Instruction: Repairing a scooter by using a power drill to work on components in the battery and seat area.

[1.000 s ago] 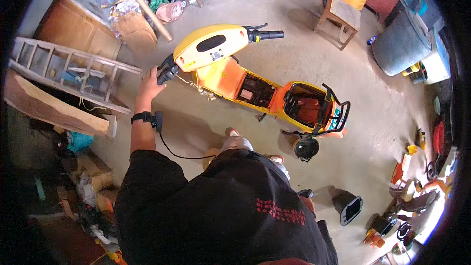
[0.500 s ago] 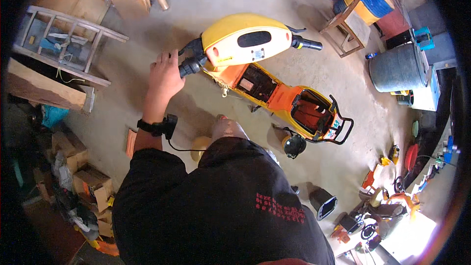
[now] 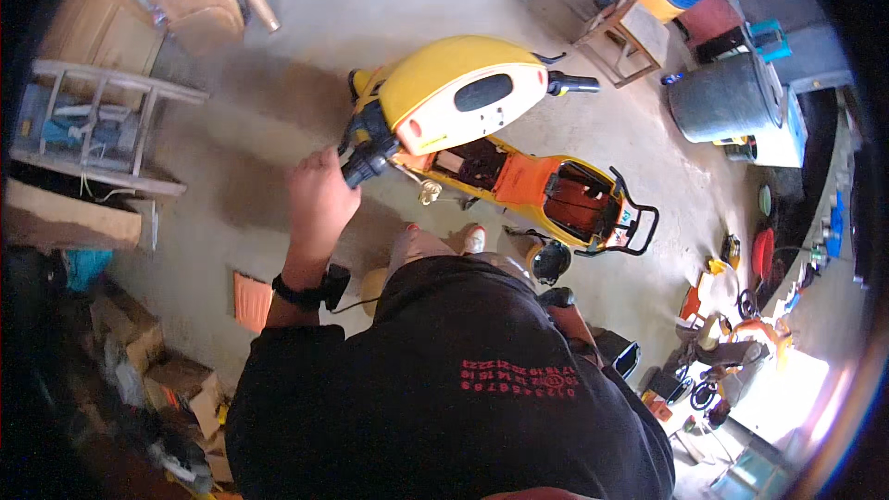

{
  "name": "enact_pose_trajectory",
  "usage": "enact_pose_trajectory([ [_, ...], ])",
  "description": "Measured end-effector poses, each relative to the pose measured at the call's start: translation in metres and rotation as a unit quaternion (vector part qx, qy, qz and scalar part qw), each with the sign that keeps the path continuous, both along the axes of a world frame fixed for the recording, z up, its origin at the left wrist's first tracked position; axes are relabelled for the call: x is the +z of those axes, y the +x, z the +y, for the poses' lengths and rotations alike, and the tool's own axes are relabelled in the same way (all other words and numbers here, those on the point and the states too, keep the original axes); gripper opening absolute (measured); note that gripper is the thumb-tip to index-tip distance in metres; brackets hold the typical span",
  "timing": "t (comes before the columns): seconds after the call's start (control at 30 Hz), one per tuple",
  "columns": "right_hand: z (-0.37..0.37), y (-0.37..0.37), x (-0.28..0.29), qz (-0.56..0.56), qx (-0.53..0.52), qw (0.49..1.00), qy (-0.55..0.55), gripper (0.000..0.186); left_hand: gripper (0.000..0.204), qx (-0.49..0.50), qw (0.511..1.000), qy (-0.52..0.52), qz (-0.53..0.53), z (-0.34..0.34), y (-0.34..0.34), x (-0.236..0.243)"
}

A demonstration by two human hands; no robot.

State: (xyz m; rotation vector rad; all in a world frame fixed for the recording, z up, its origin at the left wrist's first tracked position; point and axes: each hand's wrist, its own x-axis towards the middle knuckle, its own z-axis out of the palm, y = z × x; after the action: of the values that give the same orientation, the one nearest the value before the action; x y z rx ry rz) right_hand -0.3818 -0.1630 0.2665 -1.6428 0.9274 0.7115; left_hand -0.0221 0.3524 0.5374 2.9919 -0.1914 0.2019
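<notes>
A yellow electric scooter stands on the floor in front of me, its yellow and cream handlebar cover (image 3: 463,97) turned at an angle. My left hand (image 3: 324,190) is wrapped round the black left handlebar grip (image 3: 369,163); a black device is strapped to that wrist. The right handlebar grip (image 3: 576,84) has no hand on it. Behind the handlebar, the scooter's orange body (image 3: 526,181) shows an open floor recess and an open seat compartment (image 3: 583,202). My right forearm (image 3: 572,322) shows beside my shirt, a dark strapped device (image 3: 557,297) at its wrist; the right hand itself is hidden.
A round dark-mouthed container (image 3: 550,262) stands beside the scooter's rear. A wooden chair (image 3: 625,42) and a large grey tub (image 3: 722,113) are at far right. Loose parts (image 3: 713,361) lie at near right. On the left are a wooden frame (image 3: 111,79), an orange tile (image 3: 252,301) and cardboard boxes (image 3: 176,370).
My view has shifted, and the handlebar has turned slightly with my left hand still on its grip. My right forearm has come into sight beside my body, and one shoe now shows plainly.
</notes>
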Motion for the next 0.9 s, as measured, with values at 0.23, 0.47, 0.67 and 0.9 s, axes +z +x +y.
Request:
enact_pose_trajectory([
  [0.23,0.025,0.132,-0.024,-0.049,0.064,0.992,-0.094,0.020,0.061,0.027,0.996,0.086,-0.003,-0.010,-0.004,0.009],
  [0.47,-0.052,0.055,-0.021,-0.075,0.151,0.975,-0.144,0.019,0.077,0.043,0.993,0.109,-0.013,-0.016,-0.008,0.006],
  [0.67,-0.055,0.054,-0.037,-0.089,0.226,0.952,-0.187,0.020,0.076,0.071,0.994,0.079,0.027,-0.025,-0.011,0.007],
  [0.9,-0.054,0.075,-0.018,0.170,0.172,0.970,-0.012,0.013,0.074,0.043,0.990,0.131,0.005,-0.023,-0.021,-0.004],
])
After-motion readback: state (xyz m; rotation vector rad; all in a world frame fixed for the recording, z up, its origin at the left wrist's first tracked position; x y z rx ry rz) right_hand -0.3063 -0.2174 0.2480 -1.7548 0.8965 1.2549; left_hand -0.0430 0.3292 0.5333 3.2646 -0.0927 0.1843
